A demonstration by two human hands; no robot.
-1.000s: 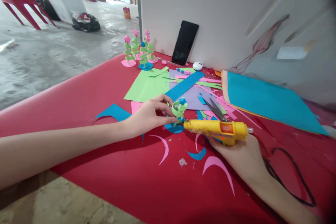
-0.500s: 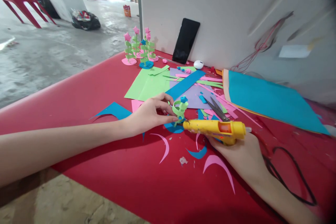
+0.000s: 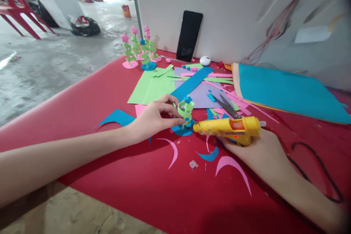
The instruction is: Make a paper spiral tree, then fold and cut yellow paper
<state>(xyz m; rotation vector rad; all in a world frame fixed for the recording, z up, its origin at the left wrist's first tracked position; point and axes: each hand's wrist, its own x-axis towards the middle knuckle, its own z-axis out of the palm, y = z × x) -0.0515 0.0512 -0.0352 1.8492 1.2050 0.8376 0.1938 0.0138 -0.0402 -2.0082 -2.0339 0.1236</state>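
My left hand (image 3: 155,117) pinches a small green spiral paper tree (image 3: 185,109) topped with a blue star, standing on a blue paper disc (image 3: 181,130) on the red table (image 3: 82,95). My right hand (image 3: 253,150) grips a yellow hot glue gun (image 3: 229,128), lying almost level with its nozzle at the foot of the tree. Its black cord (image 3: 315,168) loops away on the right.
Scissors (image 3: 226,106) lie on a pile of green, purple, blue and pink paper. Several finished paper trees (image 3: 138,49) stand at the back left. A black phone (image 3: 189,36) leans on the white wall beside a white round thing (image 3: 205,60). Pink and blue offcuts (image 3: 233,170) lie around.
The view has shifted slightly; both hands, the tree and the glue gun keep the same arrangement, with the nozzle still at the tree's base.
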